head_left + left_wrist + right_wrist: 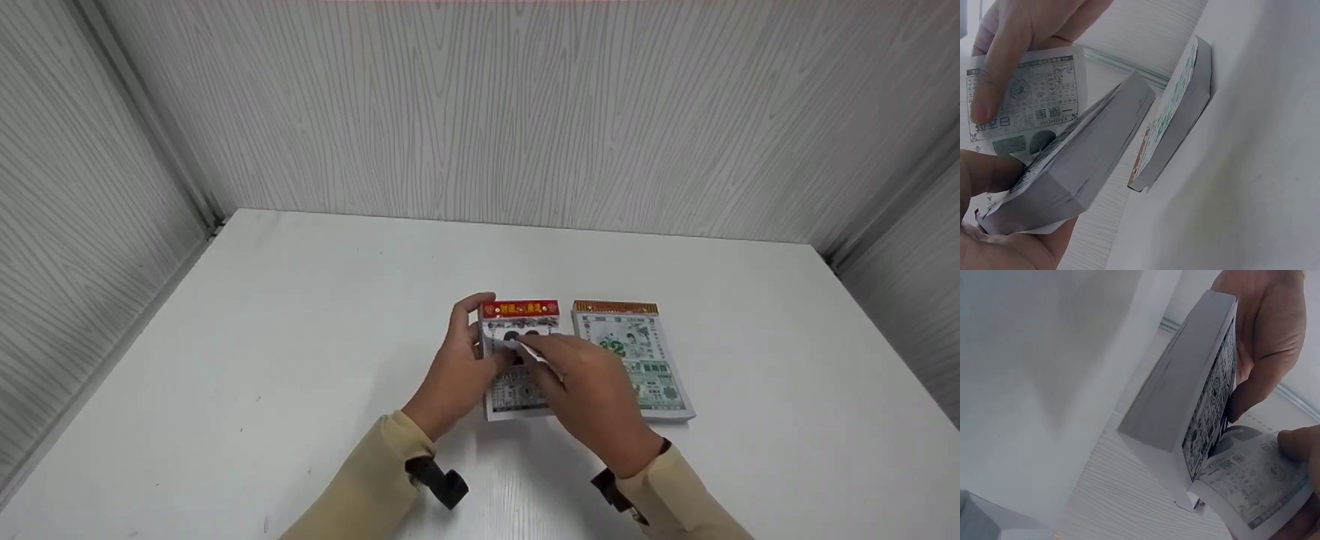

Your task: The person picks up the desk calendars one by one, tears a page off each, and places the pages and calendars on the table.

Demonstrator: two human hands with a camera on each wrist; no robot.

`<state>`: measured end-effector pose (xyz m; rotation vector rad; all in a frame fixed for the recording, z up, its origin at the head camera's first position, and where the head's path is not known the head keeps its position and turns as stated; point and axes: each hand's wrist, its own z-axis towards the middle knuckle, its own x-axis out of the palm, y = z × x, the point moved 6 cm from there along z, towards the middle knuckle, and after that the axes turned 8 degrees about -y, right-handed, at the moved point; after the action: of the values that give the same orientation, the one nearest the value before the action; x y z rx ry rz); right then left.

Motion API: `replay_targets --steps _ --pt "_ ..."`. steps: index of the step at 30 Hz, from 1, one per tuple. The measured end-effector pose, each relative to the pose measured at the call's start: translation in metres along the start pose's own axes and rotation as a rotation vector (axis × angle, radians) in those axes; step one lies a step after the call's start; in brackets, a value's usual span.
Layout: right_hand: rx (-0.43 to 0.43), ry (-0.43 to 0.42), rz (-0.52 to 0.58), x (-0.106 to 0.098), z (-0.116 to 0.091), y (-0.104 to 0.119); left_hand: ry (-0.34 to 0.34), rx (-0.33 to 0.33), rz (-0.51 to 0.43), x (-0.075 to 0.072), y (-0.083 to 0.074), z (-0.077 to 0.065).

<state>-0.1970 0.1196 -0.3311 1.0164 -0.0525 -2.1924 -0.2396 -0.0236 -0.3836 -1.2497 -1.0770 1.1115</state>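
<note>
Nearest the camera, two cream sleeves (352, 480) reach in from the bottom edge, each with a black device (439, 480) strapped at the wrist. A little farther on, both hands meet over a thick paper pad (517, 397) with a red and gold band along its top; it stands near the middle of a white table (270, 360).

The left hand (457, 379) holds the pad at its left side, thumb pressed on the printed front and the other fingers around the edge and behind. The right hand (592, 386) pinches one thin printed sheet (514, 344) between thumb and fingers, the grip nearly closed, and the sheet bends up away from the front. In the left wrist view its print shows reversed, including the word MONDAY. Whether the sheet has come loose at the top, I cannot tell.

Just to the right of the pad, apart from it, a second pad (652, 379) with green print and an orange-gold top band lies flat on the table, partly hidden by the right hand. Beyond the table, a grey wood-grain panel (480, 112) rises behind, with similar side panels (75, 150) at left and right.
</note>
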Motion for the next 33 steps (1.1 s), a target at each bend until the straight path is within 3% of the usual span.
replay_targets --steps 7,17,28,33 --pt "-0.007 0.033 -0.013 0.0065 -0.0014 0.0002 0.018 0.001 0.01 0.002 0.0016 -0.0002" --pt "-0.018 -0.018 -0.025 0.0001 -0.0013 -0.0012 0.07 0.093 -0.018 0.0039 -0.0006 -0.0002" --pt "-0.01 -0.016 -0.006 -0.0024 0.0015 -0.0026 0.06 0.06 -0.032 0.0027 0.0012 0.0026" --pt "0.039 -0.001 0.014 -0.0017 0.0013 -0.0067 0.05 0.045 -0.023 0.0021 0.0031 0.0019"
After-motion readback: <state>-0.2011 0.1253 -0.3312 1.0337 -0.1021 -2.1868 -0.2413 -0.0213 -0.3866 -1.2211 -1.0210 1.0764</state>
